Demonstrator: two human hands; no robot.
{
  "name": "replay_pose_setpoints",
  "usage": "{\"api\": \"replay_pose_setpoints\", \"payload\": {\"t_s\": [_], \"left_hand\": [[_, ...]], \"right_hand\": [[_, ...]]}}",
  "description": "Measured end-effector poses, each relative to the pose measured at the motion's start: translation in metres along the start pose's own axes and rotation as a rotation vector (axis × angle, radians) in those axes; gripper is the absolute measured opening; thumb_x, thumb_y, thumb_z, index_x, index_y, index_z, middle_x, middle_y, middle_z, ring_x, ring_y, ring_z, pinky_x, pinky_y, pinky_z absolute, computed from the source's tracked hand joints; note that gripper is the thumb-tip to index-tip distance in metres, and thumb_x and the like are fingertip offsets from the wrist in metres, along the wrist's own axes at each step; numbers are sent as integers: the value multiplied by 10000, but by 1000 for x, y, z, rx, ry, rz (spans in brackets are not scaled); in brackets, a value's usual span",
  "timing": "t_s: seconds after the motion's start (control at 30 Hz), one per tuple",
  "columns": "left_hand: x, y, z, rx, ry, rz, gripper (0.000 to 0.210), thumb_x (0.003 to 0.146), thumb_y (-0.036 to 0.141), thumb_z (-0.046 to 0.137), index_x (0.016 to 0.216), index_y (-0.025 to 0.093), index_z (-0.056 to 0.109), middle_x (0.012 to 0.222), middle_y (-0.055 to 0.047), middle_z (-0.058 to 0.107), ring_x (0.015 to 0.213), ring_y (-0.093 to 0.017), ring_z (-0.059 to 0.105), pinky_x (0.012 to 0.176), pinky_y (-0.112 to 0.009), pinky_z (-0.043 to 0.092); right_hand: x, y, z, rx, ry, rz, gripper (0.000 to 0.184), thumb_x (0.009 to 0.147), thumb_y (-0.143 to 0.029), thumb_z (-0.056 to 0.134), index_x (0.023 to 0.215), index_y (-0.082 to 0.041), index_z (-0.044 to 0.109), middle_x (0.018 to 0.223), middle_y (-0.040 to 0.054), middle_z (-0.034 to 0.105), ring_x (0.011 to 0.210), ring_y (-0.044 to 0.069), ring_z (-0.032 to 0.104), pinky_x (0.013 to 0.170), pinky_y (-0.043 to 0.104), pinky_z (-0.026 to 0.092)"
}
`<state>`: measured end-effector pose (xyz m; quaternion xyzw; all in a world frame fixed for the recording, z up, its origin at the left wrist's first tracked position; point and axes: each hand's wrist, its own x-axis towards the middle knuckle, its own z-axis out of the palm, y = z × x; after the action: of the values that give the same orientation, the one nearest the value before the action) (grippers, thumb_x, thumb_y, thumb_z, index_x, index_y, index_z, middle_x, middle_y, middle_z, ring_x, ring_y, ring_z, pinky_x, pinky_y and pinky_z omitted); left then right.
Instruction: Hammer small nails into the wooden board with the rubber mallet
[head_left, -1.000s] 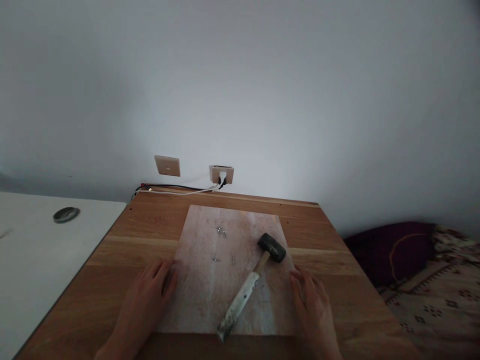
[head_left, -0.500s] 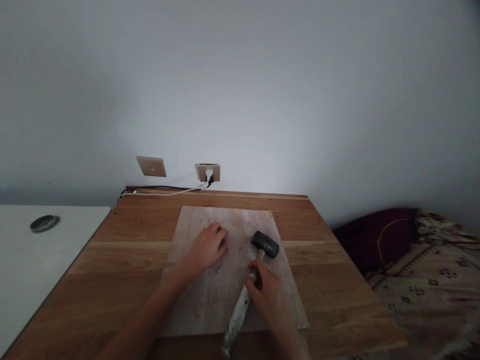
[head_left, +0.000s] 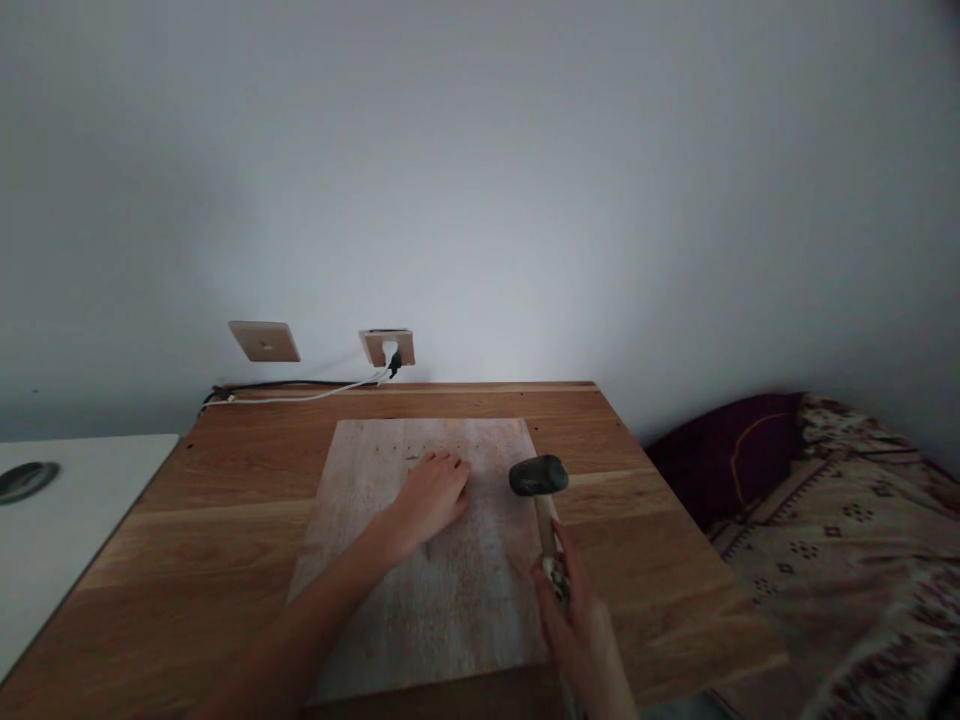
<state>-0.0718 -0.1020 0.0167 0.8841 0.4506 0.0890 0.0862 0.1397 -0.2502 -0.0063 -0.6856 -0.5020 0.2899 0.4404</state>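
Note:
My right hand (head_left: 576,610) is wrapped round the handle of a black-headed mallet (head_left: 538,476), whose head hangs over the right edge of a pale, worn board (head_left: 450,620). Curled over the middle of that board is my left hand (head_left: 439,492). Its fingers are bent downward and drawn together, and the fingertips are hidden, so whatever they hold cannot be seen. A row of small dots, perhaps nails or holes, runs along the board's far side. A tiny dark piece, perhaps a nail, lies just below my left hand.
The board lies on a wooden table (head_left: 645,540). White and black cables (head_left: 322,394) run along its back edge to a wall socket (head_left: 389,349). A white surface (head_left: 82,540) stands to the left, and a patterned cover (head_left: 810,570) with a purple cushion (head_left: 731,455) lies to the right.
My right hand has carried the mallet rightward and turned it, so its handle now points more toward me. My left hand has shifted a little right across the board. The view has swung slightly right.

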Motion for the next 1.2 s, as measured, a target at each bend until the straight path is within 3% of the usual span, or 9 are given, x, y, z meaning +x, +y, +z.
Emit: {"api": "replay_pose_setpoints", "payload": {"t_s": [0.03, 0.1, 0.23, 0.33, 0.53, 0.93, 1.2], "left_hand": [[4, -2, 0, -29, 4, -15, 105, 890, 129, 602, 924, 160, 696, 997, -124, 737, 984, -296, 692, 935, -440, 517], [16, -5, 1, -142, 25, -52, 101, 867, 114, 617, 913, 170, 687, 938, -98, 739, 924, -270, 697, 886, -400, 524], [46, -11, 12, -503, 115, -97, 257, 831, 63, 623, 1045, 183, 697, 921, -45, 746, 861, -207, 703, 810, -311, 526], [70, -13, 22, -631, 192, -71, 240, 848, 53, 608, 1015, 185, 719, 944, -45, 758, 882, -194, 709, 848, -299, 528], [92, -14, 31, -549, 196, -34, 163, 820, 40, 662, 904, 168, 717, 899, -59, 752, 845, -207, 694, 824, -304, 523], [90, -13, 34, -547, 186, -74, 165, 816, 54, 661, 902, 184, 717, 820, -19, 722, 755, -177, 669, 774, -282, 510], [91, -11, 35, -518, 170, -32, 188, 830, 49, 646, 948, 174, 721, 941, -58, 727, 827, -184, 676, 805, -290, 524]], "right_hand": [[2, 2, -1, -101, 13, -67, 619, 959, -471, 558, 1491, -155, 559, 1346, 183, 705, 1126, 319, 744, 859, 405, 645], [6, 7, -2, -213, 2, -125, 587, 989, -430, 481, 1500, -149, 552, 1419, 190, 664, 1267, 333, 678, 975, 449, 603], [10, 17, -1, -326, -31, -135, 597, 1016, -399, 396, 1504, -86, 538, 1338, 229, 706, 1140, 351, 747, 873, 444, 635], [9, 22, 0, -361, -54, -101, 597, 1028, -387, 386, 1500, -51, 531, 1183, 236, 771, 1013, 355, 789, 788, 422, 647], [5, 25, 4, -355, -29, -175, 585, 1038, -337, 352, 1503, -13, 497, 1350, 268, 686, 1157, 330, 743, 899, 416, 631], [9, 24, -3, -310, -60, -130, 575, 1011, -317, 410, 1504, -47, 528, 1292, 234, 729, 1111, 322, 763, 834, 383, 644], [10, 23, -4, -261, -52, -104, 577, 1000, -327, 424, 1498, -63, 549, 1253, 215, 752, 1096, 303, 769, 843, 357, 637]]}}
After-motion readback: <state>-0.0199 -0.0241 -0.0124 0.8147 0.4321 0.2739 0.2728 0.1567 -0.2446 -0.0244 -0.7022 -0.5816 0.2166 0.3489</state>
